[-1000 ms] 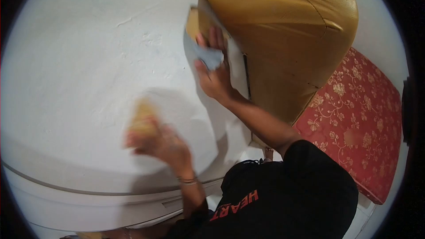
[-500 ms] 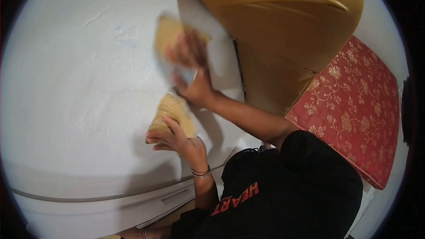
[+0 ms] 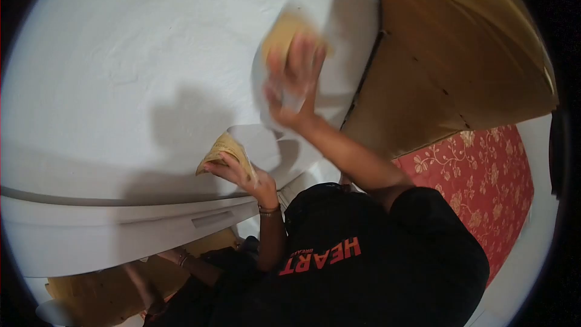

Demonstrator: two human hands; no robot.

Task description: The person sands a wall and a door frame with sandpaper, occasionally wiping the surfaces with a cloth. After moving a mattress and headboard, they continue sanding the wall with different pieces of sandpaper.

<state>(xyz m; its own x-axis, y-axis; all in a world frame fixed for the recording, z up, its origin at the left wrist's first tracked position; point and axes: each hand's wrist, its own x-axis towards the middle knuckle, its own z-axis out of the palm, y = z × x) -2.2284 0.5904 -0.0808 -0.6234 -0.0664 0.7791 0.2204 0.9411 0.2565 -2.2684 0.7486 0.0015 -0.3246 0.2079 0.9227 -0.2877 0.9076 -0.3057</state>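
My left hand [image 3: 260,187], with bracelets at the wrist, grips a tan, layered, sheet-like piece [image 3: 223,150] with a curved edge. Its thumb and fingers press on the lower part. Farther up, my right hand [image 3: 296,79] is smeared by motion. Its fingers lie across a flat tan-yellow piece [image 3: 290,29], also blurred, over the white surface [image 3: 115,85]. Something pale shows in the right palm, too blurred to name. Both hands are apart, and shadows fall on the surface near them.
A gold leather-like seat [image 3: 436,66] stands at the upper right, beside a red floral cushion [image 3: 478,175]. A white edge strip [image 3: 78,224] runs along the lower left. Beyond it another person's hand [image 3: 175,255] and a second forearm [image 3: 145,290] show near a gold-brown surface [image 3: 91,293].
The view has shifted, so the gold seat sits farther right. My right hand, with its tan piece, appears higher and farther right. More of the other person's arms shows at lower left.
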